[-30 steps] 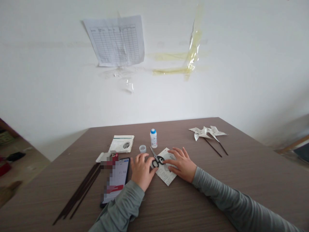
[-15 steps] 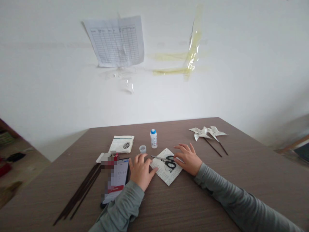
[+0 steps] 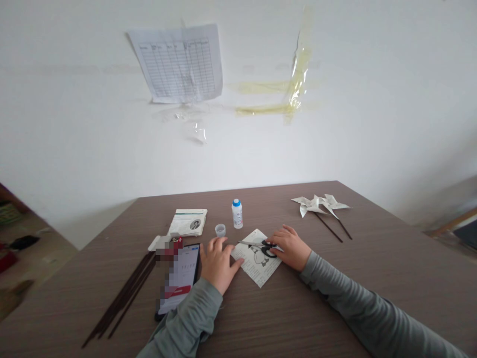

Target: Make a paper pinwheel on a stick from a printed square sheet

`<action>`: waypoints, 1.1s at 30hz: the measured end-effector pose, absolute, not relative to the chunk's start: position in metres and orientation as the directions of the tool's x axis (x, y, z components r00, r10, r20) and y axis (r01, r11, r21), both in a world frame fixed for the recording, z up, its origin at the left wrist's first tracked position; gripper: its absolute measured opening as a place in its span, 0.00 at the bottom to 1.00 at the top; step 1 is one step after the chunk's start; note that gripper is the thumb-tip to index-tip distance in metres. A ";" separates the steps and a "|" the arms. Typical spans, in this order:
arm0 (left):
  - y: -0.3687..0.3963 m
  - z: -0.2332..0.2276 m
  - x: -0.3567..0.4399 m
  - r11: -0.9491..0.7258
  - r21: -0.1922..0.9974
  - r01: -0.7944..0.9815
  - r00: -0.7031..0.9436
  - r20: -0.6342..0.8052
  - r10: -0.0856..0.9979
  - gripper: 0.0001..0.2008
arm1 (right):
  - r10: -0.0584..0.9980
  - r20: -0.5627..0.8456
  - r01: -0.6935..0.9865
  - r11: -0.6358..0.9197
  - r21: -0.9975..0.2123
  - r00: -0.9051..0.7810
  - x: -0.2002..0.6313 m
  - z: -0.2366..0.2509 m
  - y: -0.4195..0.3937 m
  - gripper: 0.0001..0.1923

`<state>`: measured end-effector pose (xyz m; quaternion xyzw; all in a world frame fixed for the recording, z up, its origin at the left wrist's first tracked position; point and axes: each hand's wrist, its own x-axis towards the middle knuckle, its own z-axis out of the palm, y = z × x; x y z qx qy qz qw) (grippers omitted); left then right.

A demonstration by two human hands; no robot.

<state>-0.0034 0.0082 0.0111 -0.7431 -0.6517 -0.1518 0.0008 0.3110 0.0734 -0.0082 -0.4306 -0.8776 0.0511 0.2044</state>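
A square of printed paper (image 3: 256,271) with a drawing on it lies turned cornerwise on the table. Over its upper part are scissors (image 3: 257,244) with black handles, blades closed and pointing left. My right hand (image 3: 292,247) has its fingers closed on the scissors' handles at the paper's right corner. With fingers spread, my left hand (image 3: 218,263) rests at the paper's left corner, holding nothing. Just beyond the left hand stands a small clear cup (image 3: 220,229), and a white bottle with a blue cap (image 3: 237,215) is upright behind the paper.
Left of my left hand lies a phone (image 3: 184,278) with its screen lit. Several dark sticks (image 3: 122,293) and a stack of paper squares (image 3: 188,222) are at the left. Paper pinwheels (image 3: 311,205) on sticks lie at the back right. The wall (image 3: 261,154) rises behind the table.
My right hand has closed on the scissors' handles, and the scissors have shifted slightly to the right over the paper. My left hand has stayed in place.
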 end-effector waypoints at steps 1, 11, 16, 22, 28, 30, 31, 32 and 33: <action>0.008 0.011 -0.004 -0.150 0.193 0.970 0.106 0.221 0.970 0.15 | 0.784 0.307 0.741 0.615 -0.268 -0.540 0.313 -0.007 0.075 0.20; 0.006 0.013 -0.003 -0.136 0.200 0.970 0.094 0.206 0.974 0.19 | 0.888 0.160 0.845 0.459 -0.275 -0.431 0.322 0.014 0.073 0.21; 0.006 0.017 -0.002 -0.132 0.233 0.964 0.079 0.223 0.972 0.15 | 0.898 0.162 0.855 0.439 -0.275 -0.409 0.317 0.020 0.072 0.20; 0.008 0.016 -0.004 -0.124 0.220 0.968 0.070 0.236 0.969 0.09 | 0.879 0.157 0.853 0.475 -0.216 -0.450 0.317 0.021 0.068 0.25; 0.009 0.013 -0.006 -0.115 0.217 0.969 0.053 0.273 0.961 0.14 | 0.879 0.175 0.864 0.471 -0.177 -0.443 0.320 0.013 0.071 0.23; 0.009 0.012 -0.006 -0.113 0.217 0.970 0.049 0.282 0.958 0.15 | 0.879 0.201 0.865 0.467 -0.183 -0.432 0.323 0.011 0.072 0.24; 0.009 0.012 -0.006 -0.113 0.217 0.970 0.048 0.285 0.957 0.15 | 0.880 0.212 0.865 0.464 -0.190 -0.426 0.324 0.009 0.073 0.24; 0.009 0.012 -0.006 -0.114 0.218 0.969 0.048 0.287 0.957 0.15 | 0.880 0.221 0.864 0.462 -0.199 -0.420 0.325 0.008 0.073 0.26; 0.009 0.013 -0.006 -0.114 0.219 0.969 0.047 0.290 0.956 0.16 | 0.881 0.229 0.864 0.459 -0.208 -0.414 0.325 0.008 0.073 0.27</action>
